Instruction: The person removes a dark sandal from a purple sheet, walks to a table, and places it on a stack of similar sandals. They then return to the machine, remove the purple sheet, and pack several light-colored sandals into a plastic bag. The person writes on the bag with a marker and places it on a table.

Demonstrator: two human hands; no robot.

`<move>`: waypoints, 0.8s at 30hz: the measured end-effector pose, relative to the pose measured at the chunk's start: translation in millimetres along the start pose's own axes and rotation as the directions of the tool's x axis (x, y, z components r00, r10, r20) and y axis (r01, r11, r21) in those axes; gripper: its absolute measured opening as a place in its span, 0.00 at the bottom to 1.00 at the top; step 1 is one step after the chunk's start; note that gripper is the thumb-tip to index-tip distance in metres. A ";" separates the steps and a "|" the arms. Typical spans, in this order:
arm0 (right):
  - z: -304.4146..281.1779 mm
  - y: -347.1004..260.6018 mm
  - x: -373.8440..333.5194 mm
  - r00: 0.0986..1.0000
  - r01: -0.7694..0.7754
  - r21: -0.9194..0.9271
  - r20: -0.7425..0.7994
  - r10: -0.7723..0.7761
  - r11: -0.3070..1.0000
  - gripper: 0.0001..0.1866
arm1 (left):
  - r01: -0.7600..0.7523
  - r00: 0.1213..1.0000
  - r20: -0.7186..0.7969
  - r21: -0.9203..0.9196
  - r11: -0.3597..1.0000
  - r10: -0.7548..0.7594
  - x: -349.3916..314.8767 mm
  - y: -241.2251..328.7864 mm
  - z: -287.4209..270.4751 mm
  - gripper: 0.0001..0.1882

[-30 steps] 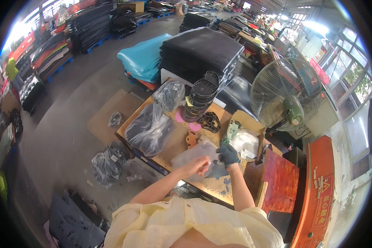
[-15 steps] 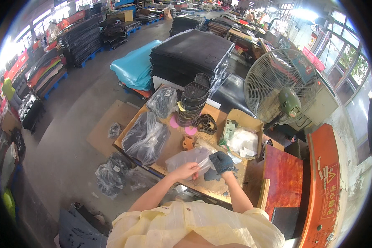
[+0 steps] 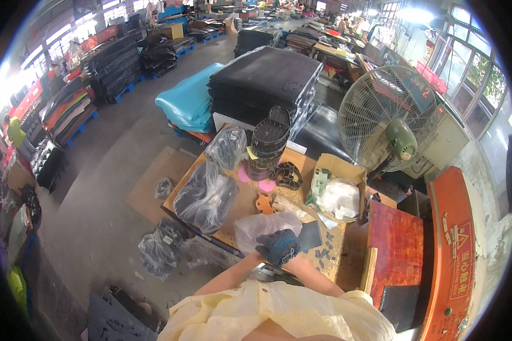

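A clear plastic bag (image 3: 255,232) lies crumpled at the near edge of the worktable (image 3: 246,200). My right hand (image 3: 279,248), in a dark blue-grey glove, is at the bag's near side with its fingers curled; whatever they hold is hidden. Bare and mostly covered by that glove, my left hand (image 3: 257,257) is at the same edge of the bag, its fingers out of sight. To the right of the bag lies a dark flat square sheet (image 3: 310,235), with several small dark pieces (image 3: 322,254) scattered beside it. An orange cut-out piece (image 3: 264,203) sits beyond the bag.
Filled plastic bags (image 3: 206,196) line the table's left side. Behind stand stacked black moulded parts (image 3: 269,145); a cardboard box (image 3: 338,196) holds white bags. A large fan (image 3: 389,122) and an orange panel (image 3: 452,250) stand right. More bagged parts (image 3: 160,250) lie on the floor.
My gloved right hand has moved left from the dark sheet to the bag, now covering my left hand. The small dark pieces and the sheet have come into view.
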State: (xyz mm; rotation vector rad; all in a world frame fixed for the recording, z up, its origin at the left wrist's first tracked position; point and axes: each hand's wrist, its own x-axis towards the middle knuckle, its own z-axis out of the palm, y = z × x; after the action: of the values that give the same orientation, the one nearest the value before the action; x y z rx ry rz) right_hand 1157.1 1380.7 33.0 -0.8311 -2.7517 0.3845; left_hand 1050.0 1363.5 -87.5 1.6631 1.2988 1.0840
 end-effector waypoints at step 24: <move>43.3 56.2 -44.2 0.922 -0.114 0.123 -0.357 0.151 0.986 0.07 | 0.560 0.828 0.319 -0.502 0.659 -0.461 7.3 -0.4 -39.0 0.21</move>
State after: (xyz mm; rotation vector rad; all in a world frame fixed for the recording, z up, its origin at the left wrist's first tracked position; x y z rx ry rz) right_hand 1208.2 1393.0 -32.0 -0.9584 -2.3221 0.3494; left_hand 1014.4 1373.0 -72.6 0.8211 1.0802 0.8445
